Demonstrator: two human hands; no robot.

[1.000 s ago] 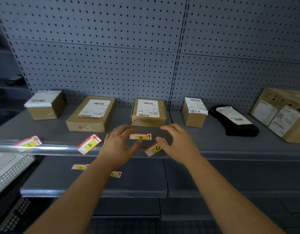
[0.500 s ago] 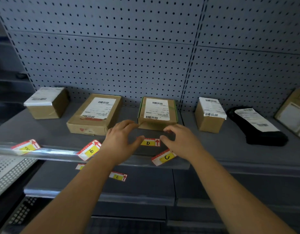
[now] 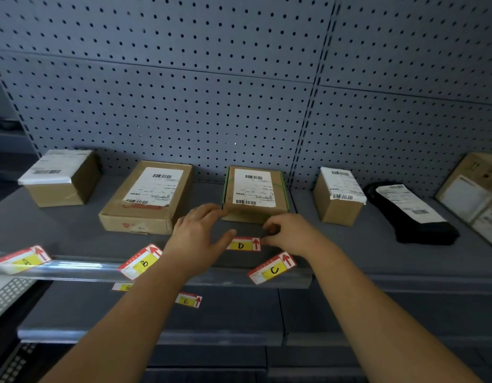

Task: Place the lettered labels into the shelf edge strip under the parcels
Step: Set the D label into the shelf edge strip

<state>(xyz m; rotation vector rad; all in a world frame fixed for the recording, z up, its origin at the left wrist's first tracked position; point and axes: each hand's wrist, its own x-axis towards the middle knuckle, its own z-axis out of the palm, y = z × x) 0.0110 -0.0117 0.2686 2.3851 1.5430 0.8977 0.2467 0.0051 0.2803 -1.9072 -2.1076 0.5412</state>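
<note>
A red-and-yellow label D (image 3: 243, 244) sits level just above the shelf's front edge, below the green-edged parcel (image 3: 254, 190). My left hand (image 3: 198, 239) has its thumb on the label's left end, fingers spread above. My right hand (image 3: 292, 233) pinches its right end. Labels A (image 3: 23, 259), B (image 3: 141, 262) and C (image 3: 272, 268) stand tilted in the clear shelf edge strip (image 3: 73, 269). Label E (image 3: 188, 299) and another label (image 3: 123, 286), partly hidden by my left arm, lie on the lower shelf (image 3: 239, 313).
More parcels line the shelf: a small box (image 3: 59, 178) at far left, a flat box (image 3: 148, 197), a small box (image 3: 337, 194), a black bag (image 3: 413, 217) and a large box (image 3: 474, 194) at right. Pegboard (image 3: 239, 92) rises behind. A white grille (image 3: 7, 294) sits low left.
The view has shifted, sliding the parcels right in frame. Both hands have stayed at label D and closed in on its ends; my right fingers now pinch it.
</note>
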